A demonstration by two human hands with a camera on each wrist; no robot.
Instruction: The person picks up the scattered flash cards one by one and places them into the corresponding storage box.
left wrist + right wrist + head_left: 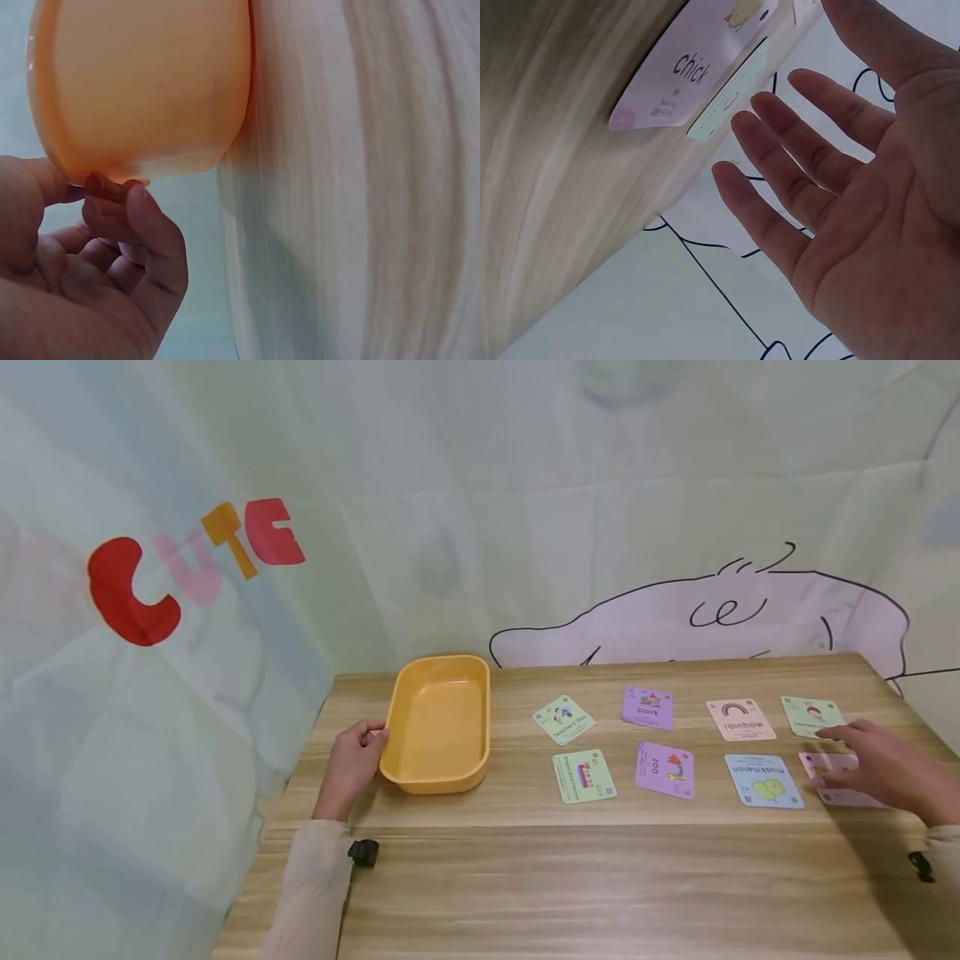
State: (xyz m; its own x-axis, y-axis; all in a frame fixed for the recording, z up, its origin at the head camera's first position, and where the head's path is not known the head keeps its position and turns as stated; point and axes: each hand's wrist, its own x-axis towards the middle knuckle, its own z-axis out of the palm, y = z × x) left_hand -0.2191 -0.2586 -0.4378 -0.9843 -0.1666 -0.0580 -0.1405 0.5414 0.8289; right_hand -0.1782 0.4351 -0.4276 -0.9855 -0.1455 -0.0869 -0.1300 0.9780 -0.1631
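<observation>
A yellow plastic tray (442,727) stands at the left of the wooden table. My left hand (352,764) pinches its left rim between thumb and fingers; the left wrist view shows the hand (112,255) at the edge of the tray (150,82). At the far right, my right hand (888,768) hovers above a pink card (828,763), partly covering it. In the right wrist view this card (682,71) reads "chick", and the hand (855,187) has its fingers spread, holding nothing. A green card (810,712) lies just behind, near the fingertips.
Other cards lie in two rows: rainbow (741,720), muskmelon (763,782), park (648,708), zoo (665,769), Teachers' Day (564,720) and a green boat card (584,777). A printed curtain (420,527) hangs behind and left of the table (570,885).
</observation>
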